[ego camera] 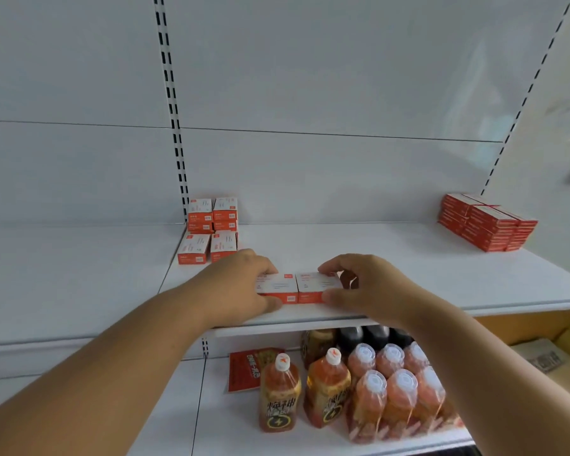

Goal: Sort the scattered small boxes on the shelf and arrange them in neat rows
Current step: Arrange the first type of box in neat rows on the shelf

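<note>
Both hands, left point(244, 284) and right point(366, 287), each grip one of two adjoining boxes point(298, 287) near the shelf point(408, 291) edge

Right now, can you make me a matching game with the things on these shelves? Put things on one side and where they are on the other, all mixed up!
Things:
1. Two boxes side by side
2. Orange-and-white box group
3. Red box stack
4. Orange drink bottles

Places:
A. Back right of the upper shelf
B. On the lower shelf
C. Between the left hand and right hand, near the front edge
D. Back of the upper shelf, by the slotted upright

Pairs: 1-C, 2-D, 3-A, 4-B
</note>
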